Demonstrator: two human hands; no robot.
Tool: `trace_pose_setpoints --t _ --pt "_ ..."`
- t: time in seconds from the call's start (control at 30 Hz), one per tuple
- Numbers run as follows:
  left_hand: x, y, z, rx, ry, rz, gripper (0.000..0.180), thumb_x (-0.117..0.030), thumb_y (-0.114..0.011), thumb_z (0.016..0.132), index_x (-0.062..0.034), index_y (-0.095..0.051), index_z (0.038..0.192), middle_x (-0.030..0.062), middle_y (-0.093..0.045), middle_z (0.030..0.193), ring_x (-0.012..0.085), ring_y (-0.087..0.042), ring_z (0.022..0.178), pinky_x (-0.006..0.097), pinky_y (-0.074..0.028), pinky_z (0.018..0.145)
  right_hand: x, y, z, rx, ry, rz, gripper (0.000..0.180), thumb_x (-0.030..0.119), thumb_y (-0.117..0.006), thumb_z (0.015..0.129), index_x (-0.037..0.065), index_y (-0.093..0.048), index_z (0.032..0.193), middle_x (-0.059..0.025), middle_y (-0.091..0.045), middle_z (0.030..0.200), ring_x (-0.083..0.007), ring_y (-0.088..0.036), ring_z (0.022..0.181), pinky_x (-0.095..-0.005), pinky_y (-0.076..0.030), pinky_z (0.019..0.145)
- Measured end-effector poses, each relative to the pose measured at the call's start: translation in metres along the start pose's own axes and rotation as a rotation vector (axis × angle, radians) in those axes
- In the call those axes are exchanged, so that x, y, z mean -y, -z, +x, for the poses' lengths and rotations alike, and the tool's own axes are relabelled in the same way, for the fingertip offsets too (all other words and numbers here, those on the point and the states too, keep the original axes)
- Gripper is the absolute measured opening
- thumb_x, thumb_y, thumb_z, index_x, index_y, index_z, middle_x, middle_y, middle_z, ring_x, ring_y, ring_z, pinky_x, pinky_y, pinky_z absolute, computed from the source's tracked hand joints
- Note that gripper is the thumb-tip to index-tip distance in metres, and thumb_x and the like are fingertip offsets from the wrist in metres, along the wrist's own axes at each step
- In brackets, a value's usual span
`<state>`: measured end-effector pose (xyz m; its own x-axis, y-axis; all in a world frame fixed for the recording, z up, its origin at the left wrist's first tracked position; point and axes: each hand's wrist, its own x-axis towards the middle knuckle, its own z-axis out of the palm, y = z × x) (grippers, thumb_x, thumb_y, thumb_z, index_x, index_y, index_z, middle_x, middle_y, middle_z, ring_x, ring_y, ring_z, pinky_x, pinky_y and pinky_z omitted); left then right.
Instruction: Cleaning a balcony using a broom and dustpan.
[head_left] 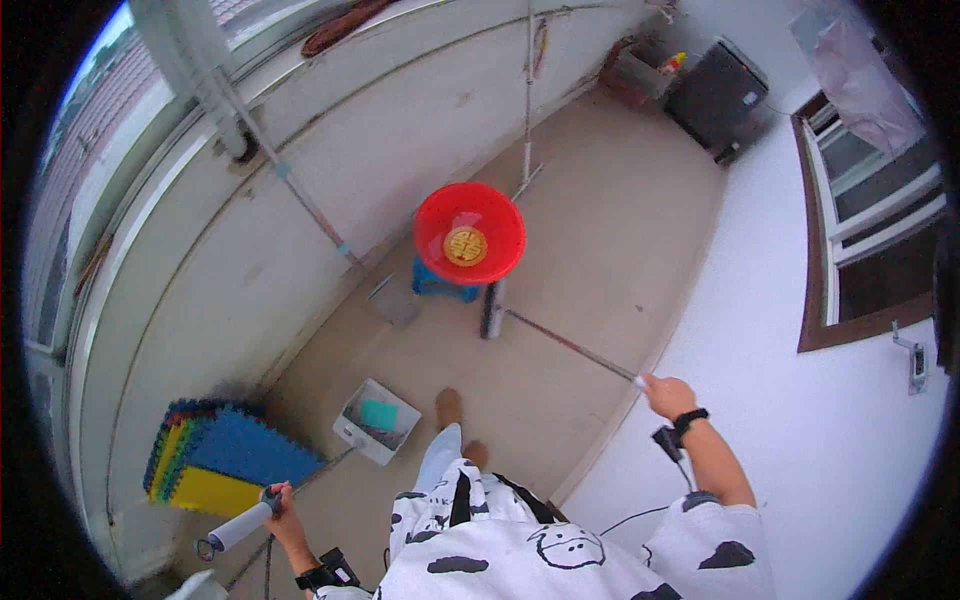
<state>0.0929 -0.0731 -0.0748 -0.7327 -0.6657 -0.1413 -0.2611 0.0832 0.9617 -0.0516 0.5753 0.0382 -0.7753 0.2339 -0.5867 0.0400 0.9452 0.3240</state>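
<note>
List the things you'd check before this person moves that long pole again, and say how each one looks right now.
1. Right hand on the end of the long pole: ok, fingers closed around it.
2. Left hand on the white handle: ok, gripped.
3. Pole's far end at the dark roller on the floor: ok, beside the red basin.
4. Red basin steady on the blue stool: ok, sits level.
5. Basin contents: cannot tell.
6. White box close to the feet: not ok, close to stepping room.

Both hands are closed in fists, the left hand (283, 508) low and close beside the person's torso, the right hand (667, 396) raised out farther from it, forearm extended.
</note>
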Motion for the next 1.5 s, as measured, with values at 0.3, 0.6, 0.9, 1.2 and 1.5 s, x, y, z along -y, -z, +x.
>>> trace_pose_setpoints --t 0.3,0.6,0.9,1.2,1.5 --pt "-0.032 -0.13 0.044 0.316 -0.134 0.166 0.008 -0.002 -0.059 0.077 -0.0032 -0.052 0.079 0.004 -0.053 0.077 0.0133 -0.051 0.075 0.025 -0.04 0.071 -0.044 0.017 0.108 0.006 -0.158 -0.102 0.024 0.028 -0.044 0.084 0.017 -0.057 0.101 -0.0101 -0.062 0.083 -0.0269 -0.06 0.079 -0.0408 -0.048 0.064" --pt "-0.054 -0.224 0.059 0.546 -0.13 0.18 0.007 -0.003 -0.062 0.073 -0.0029 -0.055 0.076 0.0052 -0.056 0.073 0.0128 -0.052 0.07 0.026 -0.042 0.067 -0.051 -0.047 0.0 -0.058 -0.581 0.26 0.052 0.025 -0.054 0.078 0.004 -0.037 0.123 -0.0198 -0.058 0.087 -0.0329 -0.059 0.076 -0.0414 -0.048 0.065" --pt "-0.081 -0.325 0.063 0.76 -0.094 0.146 0.008 -0.001 -0.061 0.073 -0.0019 -0.054 0.075 0.0037 -0.055 0.073 0.0105 -0.049 0.07 0.024 -0.041 0.067 0.081 -0.143 -0.219 0.211 -0.6 1.119 0.07 0.02 -0.056 0.077 0.006 -0.019 0.134 -0.0147 -0.056 0.087 -0.0206 -0.055 0.064 -0.0328 -0.046 0.058" --pt "-0.086 -0.37 0.079 1.053 -0.126 0.208 0.008 -0.003 -0.062 0.074 -0.0034 -0.056 0.077 0.0029 -0.058 0.076 0.0125 -0.051 0.074 0.027 -0.041 0.072 0.17 -0.137 -0.252 0.433 -1.052 2.094 0.055 0.012 -0.049 0.083 0.019 -0.024 0.132 -0.003 -0.05 0.071 -0.0121 -0.045 0.05 -0.0275 -0.038 0.044" --pt "-0.065 -0.383 0.059 1.073 -0.073 0.139 0.007 -0.005 -0.061 0.075 -0.0036 -0.057 0.08 0.0044 -0.059 0.08 0.0134 -0.053 0.077 0.027 -0.042 0.072 0.073 -0.101 -0.125 0.496 -0.87 2.632 0.026 0.015 -0.048 0.084 0.017 -0.036 0.107 -0.0008 -0.044 0.067 -0.0079 -0.039 0.047 -0.0231 -0.034 0.039"
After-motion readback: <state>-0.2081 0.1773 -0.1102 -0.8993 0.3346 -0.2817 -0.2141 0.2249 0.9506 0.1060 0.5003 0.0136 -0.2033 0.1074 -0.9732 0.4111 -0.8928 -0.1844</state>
